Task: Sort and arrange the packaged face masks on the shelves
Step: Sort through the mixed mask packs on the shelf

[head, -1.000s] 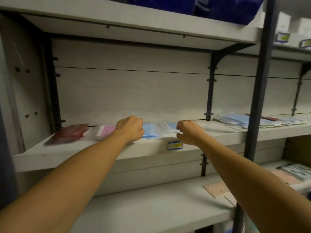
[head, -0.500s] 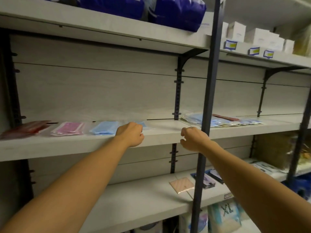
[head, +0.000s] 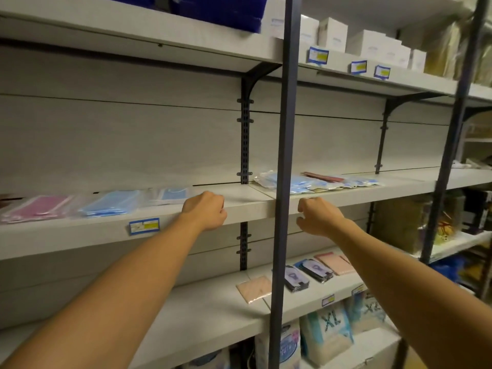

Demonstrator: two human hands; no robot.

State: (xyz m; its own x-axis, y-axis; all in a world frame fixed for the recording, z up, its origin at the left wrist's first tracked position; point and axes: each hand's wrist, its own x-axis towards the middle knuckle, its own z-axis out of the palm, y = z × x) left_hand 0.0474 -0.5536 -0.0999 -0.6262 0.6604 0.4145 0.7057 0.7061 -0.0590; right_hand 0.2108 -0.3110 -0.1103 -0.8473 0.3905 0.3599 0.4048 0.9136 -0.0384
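Shelf edge (head: 253,206) unchanged: left hand (head: 206,211) and right hand (head: 318,217) stay curled, empty, view swung right.

Middle shelf (head: 239,209): pink mask pack (head: 37,207), blue packs (head: 111,203), mixed pile (head: 316,182) right.

A dark metal upright post (head: 283,166) runs from top to bottom of the view and serves as the landmark; behind it stands a pale grey, wood-grain back panel (head: 119,139) crossed by thin horizontal seams; left of the post a black slotted rail (head: 244,145) carries a curved bracket under the upper shelf board (head: 133,41); right of the post a second slotted rail (head: 381,139) does the same; the middle shelf board (head: 239,206) passes behind the post, the lower shelf board (head: 207,312) beneath it; far right of the post rises another dark upright (head: 452,145); the light is dim and even.
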